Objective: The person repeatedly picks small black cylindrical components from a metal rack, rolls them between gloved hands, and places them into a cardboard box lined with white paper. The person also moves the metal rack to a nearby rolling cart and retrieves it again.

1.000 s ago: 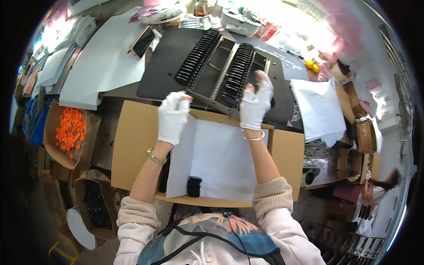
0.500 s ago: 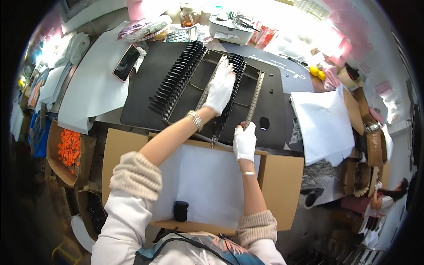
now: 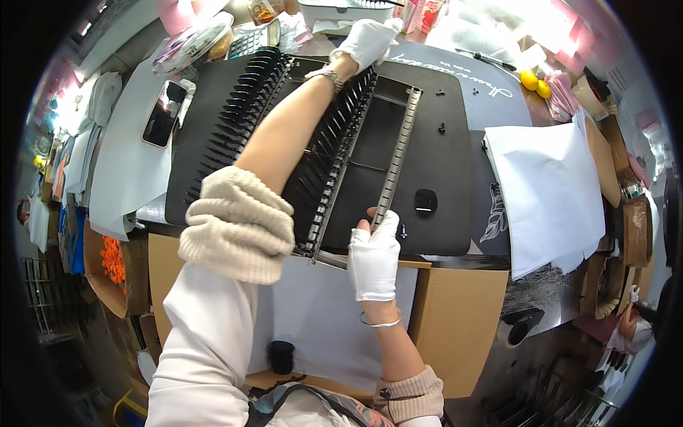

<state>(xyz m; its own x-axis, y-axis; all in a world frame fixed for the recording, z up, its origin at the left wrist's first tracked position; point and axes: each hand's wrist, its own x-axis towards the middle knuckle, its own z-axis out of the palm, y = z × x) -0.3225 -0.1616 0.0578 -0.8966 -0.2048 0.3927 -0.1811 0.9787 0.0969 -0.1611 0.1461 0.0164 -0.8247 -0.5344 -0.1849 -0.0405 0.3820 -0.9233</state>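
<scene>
While my right hand [image 3: 376,257] pinches a slotted metal rail [image 3: 398,151], my left hand [image 3: 366,44], farther out, is at a row of black plates [image 3: 340,119]; I can't tell its grip.

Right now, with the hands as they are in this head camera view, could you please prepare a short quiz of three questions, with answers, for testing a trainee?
1. Multiple choice: what is the right hand gripping?
A) a yellow fruit
B) the near end of a notched metal bar
C) a pen

2. True or false: the left hand is farther forward than the right hand.

3. Fill the gap: the small pieces in the cardboard box at the left are coloured ____.

Key:
1. B
2. True
3. orange
</scene>
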